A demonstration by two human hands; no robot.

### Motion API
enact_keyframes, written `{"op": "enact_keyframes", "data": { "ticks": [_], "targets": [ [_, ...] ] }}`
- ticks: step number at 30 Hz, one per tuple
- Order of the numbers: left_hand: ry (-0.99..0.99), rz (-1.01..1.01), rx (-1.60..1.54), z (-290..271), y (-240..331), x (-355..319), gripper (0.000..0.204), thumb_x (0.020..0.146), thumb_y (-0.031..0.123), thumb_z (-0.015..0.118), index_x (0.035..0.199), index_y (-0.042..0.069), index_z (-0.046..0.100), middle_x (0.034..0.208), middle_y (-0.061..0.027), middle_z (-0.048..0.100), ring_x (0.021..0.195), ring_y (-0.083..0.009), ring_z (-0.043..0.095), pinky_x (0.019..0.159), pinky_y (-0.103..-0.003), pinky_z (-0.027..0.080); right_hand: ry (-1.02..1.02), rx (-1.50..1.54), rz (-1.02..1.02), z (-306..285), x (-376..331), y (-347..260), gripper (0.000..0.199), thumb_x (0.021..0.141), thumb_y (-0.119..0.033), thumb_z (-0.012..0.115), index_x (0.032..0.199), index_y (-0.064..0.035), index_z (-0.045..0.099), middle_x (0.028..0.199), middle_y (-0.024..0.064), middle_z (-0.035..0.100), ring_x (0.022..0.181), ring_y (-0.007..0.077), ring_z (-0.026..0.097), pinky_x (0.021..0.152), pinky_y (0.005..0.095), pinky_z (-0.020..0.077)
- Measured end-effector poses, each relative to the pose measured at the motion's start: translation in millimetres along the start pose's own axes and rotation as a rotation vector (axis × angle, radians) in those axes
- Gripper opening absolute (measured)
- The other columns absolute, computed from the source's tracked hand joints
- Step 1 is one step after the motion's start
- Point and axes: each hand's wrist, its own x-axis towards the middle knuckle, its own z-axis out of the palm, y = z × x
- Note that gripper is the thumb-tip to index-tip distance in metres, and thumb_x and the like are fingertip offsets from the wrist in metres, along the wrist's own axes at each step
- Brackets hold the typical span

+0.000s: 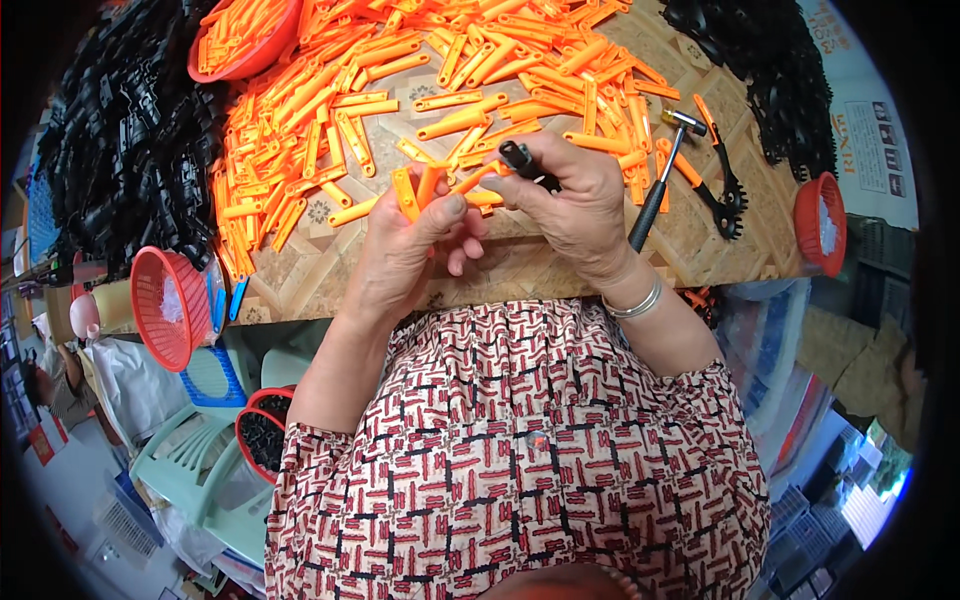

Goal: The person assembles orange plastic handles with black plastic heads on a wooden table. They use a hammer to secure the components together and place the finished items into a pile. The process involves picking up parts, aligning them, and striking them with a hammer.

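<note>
Over the near edge of the table, my left hand is closed around a couple of orange plastic handle pieces, which stick up past its thumb. Close beside it, my right hand grips a black tubular plastic part whose hollow end points up and left. Another orange piece lies between the two hands, near the right fingertips; which hand bears it I cannot tell. Behind them spreads a big heap of loose orange handle pieces. A metal bracelet circles my right wrist.
Right of my hands lie a hammer and black toothed tools with orange handles. Black parts are piled at the left and far right. Red baskets stand at the table's left and right edges. A green chair is lower left.
</note>
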Motion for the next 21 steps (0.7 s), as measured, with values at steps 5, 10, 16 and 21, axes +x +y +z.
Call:
{"op": "enact_keyframes", "data": {
  "ticks": [5,10,16,21],
  "targets": [
    [0.075,0.140,0.145,6.2,-5.6,-2.5,0.020,0.102,0.018,0.067,0.114,0.003,0.059,0.091,-0.0083,0.071,0.069,-0.0107,0.066,0.056,-0.020,0.052,0.035,0.139,0.177,4.1,-8.4,0.8,0.024,0.085,-0.012,0.084,0.100,0.0005,0.071,0.078,0.0077,0.066,0.066,0.0092,0.055,0.061,0.0280,0.0484],
    [0.219,0.279,0.249,-6.5,-9.3,-5.4,0.020,0.103,0.020,0.067,0.113,0.003,0.066,0.086,-0.0063,0.070,0.066,-0.0116,0.065,0.053,-0.022,0.048,-0.137,-0.060,0.006,-5.3,-0.4,-3.3,0.023,0.093,-0.019,0.076,0.106,0.0003,0.070,0.079,0.0153,0.066,0.072,0.0196,0.064,0.066,0.0327,0.0507],
    [0.110,0.496,0.588,-20.7,8.3,-6.5,0.017,0.096,0.011,0.075,0.109,0.003,0.069,0.087,0.0012,0.063,0.063,-0.0039,0.052,0.053,-0.019,0.040,-0.217,-0.079,-0.016,-17.7,-8.0,4.8,0.020,0.090,-0.013,0.076,0.105,0.0000,0.076,0.088,0.0162,0.072,0.075,0.0268,0.068,0.065,0.0380,0.0507],
    [0.097,0.581,0.832,-26.4,17.0,-10.2,0.012,0.092,0.008,0.078,0.102,0.003,0.072,0.090,0.0045,0.062,0.066,-0.0028,0.047,0.059,-0.020,0.038,-0.187,-0.154,-0.148,-17.7,-3.3,4.5,0.024,0.086,-0.013,0.079,0.108,-0.0012,0.077,0.082,0.0128,0.069,0.073,0.0264,0.065,0.065,0.0378,0.0503]
  ]
}}
